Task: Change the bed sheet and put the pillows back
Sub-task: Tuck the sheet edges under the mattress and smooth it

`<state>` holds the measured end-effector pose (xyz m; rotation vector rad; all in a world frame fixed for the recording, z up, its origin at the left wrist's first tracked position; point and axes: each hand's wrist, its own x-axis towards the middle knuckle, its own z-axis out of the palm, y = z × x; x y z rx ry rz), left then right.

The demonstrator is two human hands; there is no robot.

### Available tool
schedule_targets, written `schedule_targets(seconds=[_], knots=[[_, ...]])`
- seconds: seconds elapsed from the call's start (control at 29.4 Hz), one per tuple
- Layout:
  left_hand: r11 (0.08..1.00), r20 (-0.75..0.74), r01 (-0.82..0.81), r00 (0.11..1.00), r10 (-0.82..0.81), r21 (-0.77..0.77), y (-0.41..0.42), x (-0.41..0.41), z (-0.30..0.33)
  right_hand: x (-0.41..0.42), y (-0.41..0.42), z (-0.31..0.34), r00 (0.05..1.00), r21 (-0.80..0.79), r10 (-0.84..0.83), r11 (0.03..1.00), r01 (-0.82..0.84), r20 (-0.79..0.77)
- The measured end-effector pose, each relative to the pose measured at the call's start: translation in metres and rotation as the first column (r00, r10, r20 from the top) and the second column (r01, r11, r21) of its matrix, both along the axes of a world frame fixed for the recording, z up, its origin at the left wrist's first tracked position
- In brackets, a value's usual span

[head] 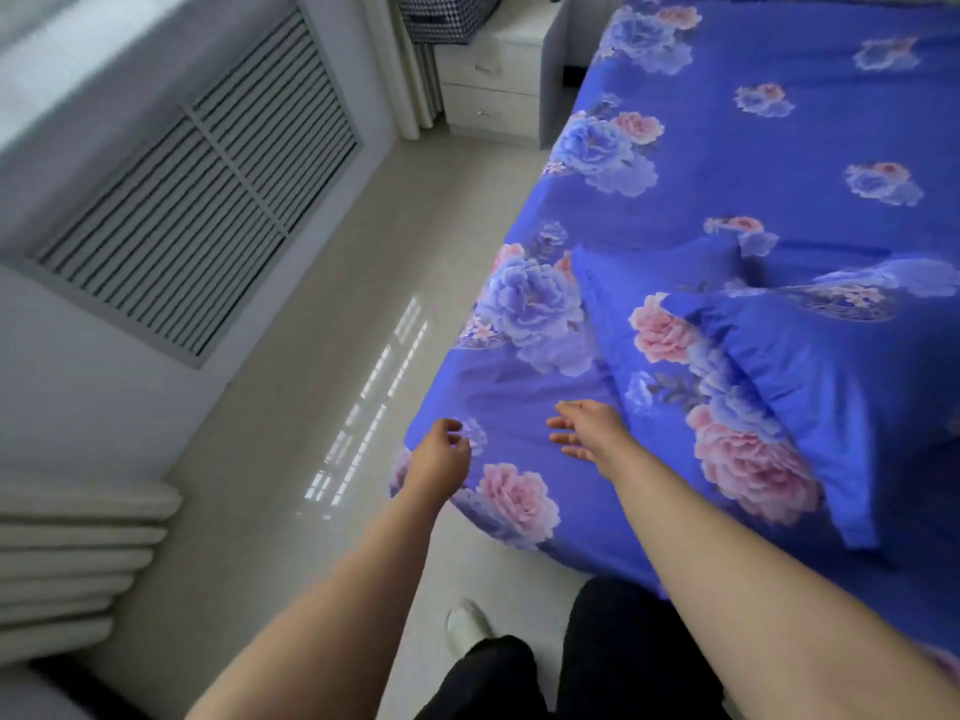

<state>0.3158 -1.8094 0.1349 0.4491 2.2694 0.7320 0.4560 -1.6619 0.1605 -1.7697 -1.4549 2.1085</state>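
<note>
A blue bed sheet (779, 148) printed with pink and blue flowers covers the bed and hangs over its near corner. Two pillows in matching fabric lie on it at the right, one (737, 407) in front and another (675, 267) behind it. My left hand (441, 454) hovers at the bed's corner edge with loosely curled fingers, holding nothing. My right hand (587, 428) is over the sheet just left of the front pillow, fingers spread and relaxed, empty.
A white nightstand (493, 70) with drawers stands at the head of the bed. A louvred radiator cover (208, 200) lines the left wall, a white radiator (78, 553) sits lower left. Glossy pale floor (311, 407) runs between wall and bed.
</note>
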Motion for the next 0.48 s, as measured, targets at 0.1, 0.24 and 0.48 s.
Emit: schedule_targets(seconds=[0.1,0.24,0.48], knots=[[1.000,0.000,-0.017,1.000,0.017,-0.013,-0.023,-0.066,0.012,-0.064,-0.026,0.014,0.999,0.010,0.033,0.999,-0.033,-0.019],[1.000,0.025,0.019,1.000,-0.019,0.000,-0.016,-0.130,0.020,-0.141,-0.029,0.027,0.997,0.029,0.044,0.999,-0.042,-0.067],[0.968,0.007,0.248,0.969,-0.248,-0.028,0.070,-0.253,0.020,-0.245,0.034,0.008,0.988,0.015,-0.130,0.991,0.131,-0.081]])
